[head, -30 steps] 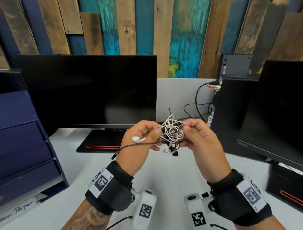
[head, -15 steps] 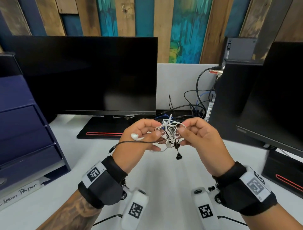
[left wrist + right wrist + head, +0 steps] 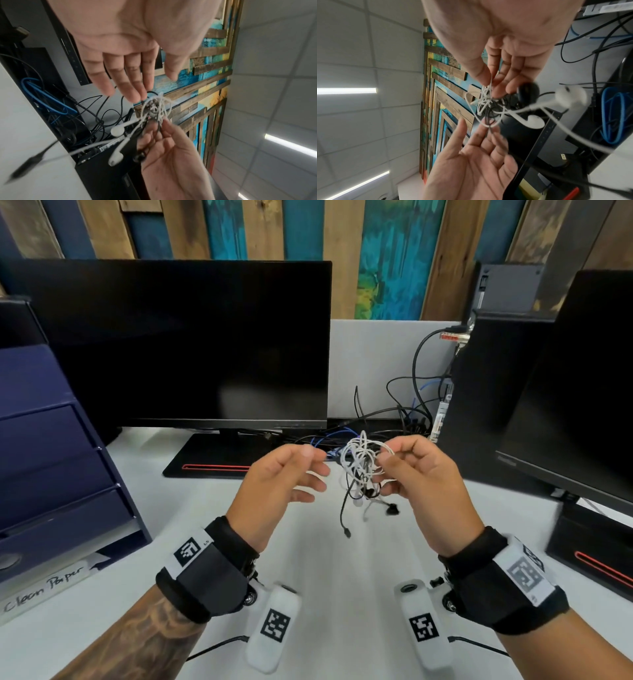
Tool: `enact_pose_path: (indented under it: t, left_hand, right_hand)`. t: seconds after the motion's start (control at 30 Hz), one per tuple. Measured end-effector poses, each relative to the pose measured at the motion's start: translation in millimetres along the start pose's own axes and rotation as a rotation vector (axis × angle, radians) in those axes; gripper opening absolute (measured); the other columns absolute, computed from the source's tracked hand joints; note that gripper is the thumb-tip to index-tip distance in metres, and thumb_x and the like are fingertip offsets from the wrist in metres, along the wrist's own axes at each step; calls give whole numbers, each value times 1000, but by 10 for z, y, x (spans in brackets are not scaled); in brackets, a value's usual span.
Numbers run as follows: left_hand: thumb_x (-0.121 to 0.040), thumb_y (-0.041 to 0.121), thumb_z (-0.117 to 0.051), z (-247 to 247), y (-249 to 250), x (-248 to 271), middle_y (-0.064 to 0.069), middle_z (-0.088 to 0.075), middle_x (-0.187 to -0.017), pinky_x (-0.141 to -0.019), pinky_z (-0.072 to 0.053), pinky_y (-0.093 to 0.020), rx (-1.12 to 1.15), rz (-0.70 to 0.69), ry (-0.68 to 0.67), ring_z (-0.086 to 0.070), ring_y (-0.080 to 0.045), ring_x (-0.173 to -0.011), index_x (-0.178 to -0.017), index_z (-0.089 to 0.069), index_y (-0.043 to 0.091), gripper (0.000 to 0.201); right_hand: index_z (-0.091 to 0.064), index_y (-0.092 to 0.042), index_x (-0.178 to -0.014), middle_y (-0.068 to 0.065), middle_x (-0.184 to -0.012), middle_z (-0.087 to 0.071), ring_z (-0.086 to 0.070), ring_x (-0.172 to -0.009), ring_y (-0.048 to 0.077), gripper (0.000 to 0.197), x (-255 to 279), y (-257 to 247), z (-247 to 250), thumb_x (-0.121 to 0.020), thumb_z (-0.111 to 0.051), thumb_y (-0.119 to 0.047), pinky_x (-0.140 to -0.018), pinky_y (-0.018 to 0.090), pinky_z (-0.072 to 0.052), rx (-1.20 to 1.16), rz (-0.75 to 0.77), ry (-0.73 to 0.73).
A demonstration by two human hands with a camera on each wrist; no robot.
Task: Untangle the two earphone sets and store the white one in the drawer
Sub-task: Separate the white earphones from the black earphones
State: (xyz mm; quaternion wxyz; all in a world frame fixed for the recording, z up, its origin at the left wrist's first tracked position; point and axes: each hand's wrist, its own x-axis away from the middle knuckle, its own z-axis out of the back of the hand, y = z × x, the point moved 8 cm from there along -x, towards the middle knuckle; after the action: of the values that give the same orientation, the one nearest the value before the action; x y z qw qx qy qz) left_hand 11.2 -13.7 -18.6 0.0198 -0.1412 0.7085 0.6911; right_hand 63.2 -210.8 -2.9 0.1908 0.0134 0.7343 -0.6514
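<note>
A knot of white and black earphone cords (image 3: 362,462) hangs in the air above the desk, pinched by the thumb and fingers of my right hand (image 3: 385,455). A black cord end (image 3: 346,530) and a black earbud (image 3: 392,510) dangle below it. My left hand (image 3: 317,463) hovers just left of the knot, fingers relaxed and holding nothing. In the right wrist view the thumb presses a white strand (image 3: 488,86), with two white earbuds (image 3: 534,122) and the black earbud (image 3: 528,90) hanging loose. The left wrist view shows straight left fingers (image 3: 128,83) beside the knot (image 3: 156,108).
A dark blue drawer unit (image 3: 51,474) stands at the left of the white desk (image 3: 342,577), its drawers pushed in. One black monitor (image 3: 191,344) stands behind my hands, another (image 3: 575,392) at the right. Loose black and blue cables (image 3: 404,419) lie at the back.
My left hand has let go of the knot and the white earbud and drawn slightly left. The cord ends now hang free from my right hand alone.
</note>
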Motion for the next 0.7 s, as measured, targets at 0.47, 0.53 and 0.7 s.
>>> enact_pose_path:
  t: [0.47,0.53,0.7]
  left_hand:
    - [-93,11,-65,-46,-122,23,-4,-72,-82,-75,-55,-35,-122,2,-3,-67,-15,-78,-91,-68,13,4]
    - [-94,14,-65,-12,-126,9,-5,-71,-84,-78,-54,-38,-119,8,4,-66,-15,-82,-88,-70,16,9]
    - [-96,15,-62,29,-66,-11,-12,-73,-93,-80,-52,-38,-78,5,3,-69,-19,-86,-89,-69,14,10]
  right_hand:
    - [-56,-11,-95,7,-87,-67,-66,-83,19,7,67,136,-205,-99,-55,-5,-72,32,-56,-158,-152,-150]
    - [-55,-12,-93,2,-83,-62,-61,-78,15,8,56,136,-199,-99,-55,-5,-69,30,-55,-182,-150,-135]
    - [-59,-10,-93,-2,-82,-58,-57,-75,13,9,39,112,-147,-98,-56,-4,-70,33,-52,-36,-80,-112]
